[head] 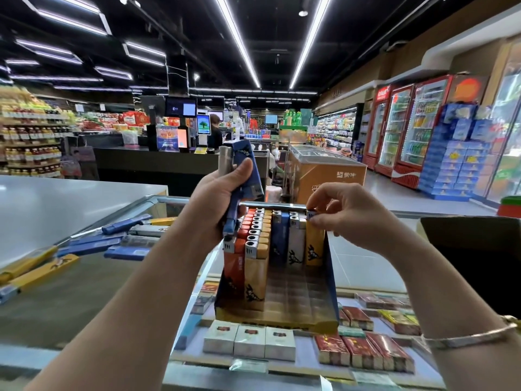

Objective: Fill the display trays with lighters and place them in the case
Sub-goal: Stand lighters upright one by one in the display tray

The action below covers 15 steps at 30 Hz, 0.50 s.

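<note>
Supermarket: ceiling light strips point(239, 38), drink fridges point(406, 128)

The open cardboard display tray point(277, 280) stands on the glass-topped counter point(84, 292) above boxed cigarette packs point(363, 354) inside the case, with rows of upright plastic lighters point(255, 244) filling its left side and loose lighters point(112, 244) lying on the counter to its left.

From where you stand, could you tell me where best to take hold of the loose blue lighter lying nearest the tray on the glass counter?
The blue lighter lies flat on the glass counter, long sides free and apart from its neighbours. I would probably come from above and pinch it across its narrow body near the middle, thumb on one long edge, fingers on the other.
</note>
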### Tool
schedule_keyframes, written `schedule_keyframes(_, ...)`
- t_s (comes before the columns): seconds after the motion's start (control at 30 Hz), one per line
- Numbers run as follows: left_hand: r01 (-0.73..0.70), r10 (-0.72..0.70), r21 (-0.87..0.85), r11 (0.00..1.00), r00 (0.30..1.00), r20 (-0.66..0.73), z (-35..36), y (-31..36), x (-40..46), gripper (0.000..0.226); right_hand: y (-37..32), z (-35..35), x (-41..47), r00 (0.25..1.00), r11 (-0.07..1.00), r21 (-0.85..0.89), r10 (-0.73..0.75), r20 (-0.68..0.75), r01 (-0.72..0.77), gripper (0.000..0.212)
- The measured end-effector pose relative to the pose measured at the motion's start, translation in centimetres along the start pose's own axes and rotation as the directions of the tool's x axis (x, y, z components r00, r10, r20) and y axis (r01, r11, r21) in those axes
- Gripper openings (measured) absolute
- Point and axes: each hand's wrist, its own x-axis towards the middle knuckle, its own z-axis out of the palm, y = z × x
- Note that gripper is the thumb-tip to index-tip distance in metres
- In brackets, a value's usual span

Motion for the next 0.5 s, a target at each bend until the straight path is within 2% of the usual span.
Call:
schedule_keyframes(0.1,-0.033,0.033,-0.008,0.999,0.999,-0.002,0.32,-0.06,-0.34,0.018,0.09,0.0,0.01,1.0,0.995,-0.096,-0.008,0.018,0.01,0.019)
schedule_keyframes(0.17,-0.057,0.058,0.029,0.998,0.998,-0.028,0.46,-0.15,-0.38,0.019,0.1,0.09,0.03,1.0,0.985,-0.171,-0.02,0.013,0.022,0.021)
schedule_keyframes(0.3,-0.059,0.064,0.097,0.994,0.996,-0.057,0.49,-0.37,-0.35,0.029,-0.09,0.31,-0.01,0.999,0.977,-0.207,-0.052,0.006,0.052,0.028)
schedule_keyframes(0.5,-0.072,0.077,0.069,0.995,0.995,-0.062,0.69,-0.37,-0.51,0.025,0.05,0.41,-0.07,0.998,0.959,-0.281,-0.032,0.049,0.044,0.03)
